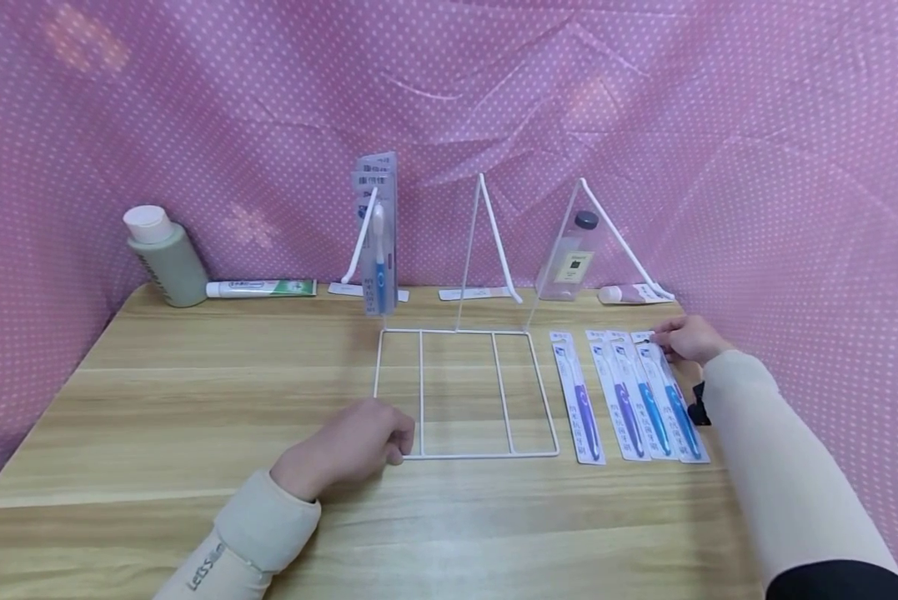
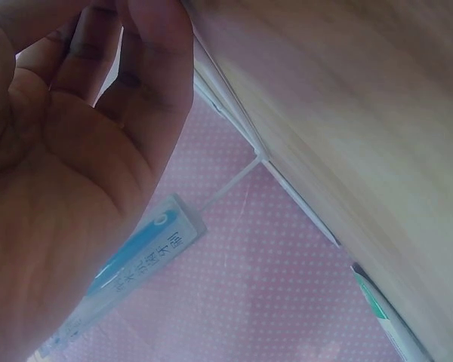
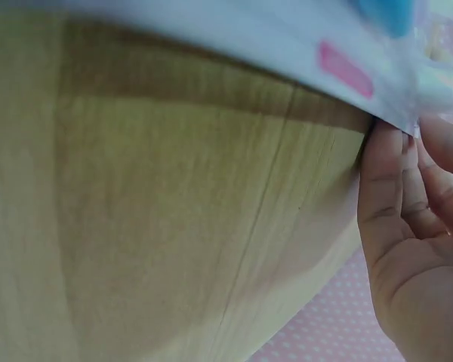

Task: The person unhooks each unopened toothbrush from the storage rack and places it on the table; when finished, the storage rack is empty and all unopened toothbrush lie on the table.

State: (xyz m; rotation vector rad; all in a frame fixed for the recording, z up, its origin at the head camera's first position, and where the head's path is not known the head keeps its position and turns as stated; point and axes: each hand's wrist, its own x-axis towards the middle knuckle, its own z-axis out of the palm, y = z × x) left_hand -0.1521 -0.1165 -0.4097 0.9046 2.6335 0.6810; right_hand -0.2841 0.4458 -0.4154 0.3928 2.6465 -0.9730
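A white wire rack (image 1: 465, 333) stands mid-table, with a flat base frame and three upright hooks. One packaged toothbrush (image 1: 378, 242) hangs on the left hook and also shows as a packaged toothbrush (image 2: 140, 268) in the left wrist view. My left hand (image 1: 394, 443) grips the base's front left corner, fingers curled at the wire (image 2: 234, 113). Several packaged toothbrushes (image 1: 617, 396) lie in a row right of the rack. My right hand (image 1: 662, 340) pinches the top of the rightmost package (image 1: 677, 400); in the right wrist view its fingertips (image 3: 385, 151) sit at the package edge (image 3: 287, 45).
At the back left stand a grey-green bottle (image 1: 165, 258) and a toothpaste tube (image 1: 261, 288). A clear bottle (image 1: 571, 260) and a small tube (image 1: 632, 293) sit behind the rack at the right. Pink dotted cloth (image 1: 756, 167) surrounds the wooden table (image 1: 193, 392).
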